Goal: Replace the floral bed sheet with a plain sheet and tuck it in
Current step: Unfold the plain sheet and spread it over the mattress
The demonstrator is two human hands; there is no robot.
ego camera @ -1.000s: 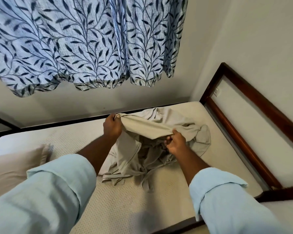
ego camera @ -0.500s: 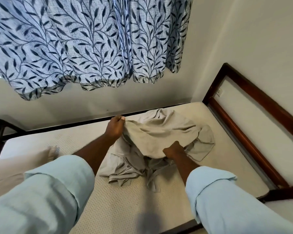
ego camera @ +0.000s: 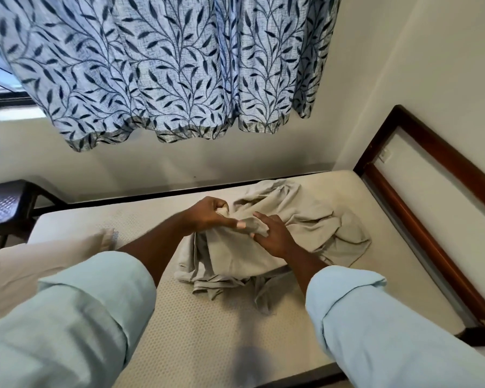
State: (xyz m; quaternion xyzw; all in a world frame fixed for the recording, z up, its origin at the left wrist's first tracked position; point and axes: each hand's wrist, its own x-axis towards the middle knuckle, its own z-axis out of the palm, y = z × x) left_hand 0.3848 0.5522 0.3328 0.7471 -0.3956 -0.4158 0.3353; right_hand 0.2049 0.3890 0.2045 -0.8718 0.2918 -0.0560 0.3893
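Observation:
A plain beige sheet (ego camera: 305, 219) lies bunched in a heap on the bare cream mattress (ego camera: 213, 326), towards its far right part. My left hand (ego camera: 207, 215) is closed on a fold of the sheet at the heap's left top. My right hand (ego camera: 275, 236) is just beside it, fingers curled over the same fold, thumb and fingers pinching the cloth. Both forearms reach in from pale blue rolled sleeves. No floral sheet is visible on the bed.
A cream pillow (ego camera: 39, 264) lies at the mattress's left. A dark plastic stool (ego camera: 3, 208) stands beyond the bed on the left. The dark wooden bed frame (ego camera: 431, 242) runs along the right, against the wall. A blue leaf-patterned curtain (ego camera: 165, 65) hangs above.
My right hand has come up from the heap's lower edge to meet the left hand. The raised fold of sheet has dropped lower onto the heap.

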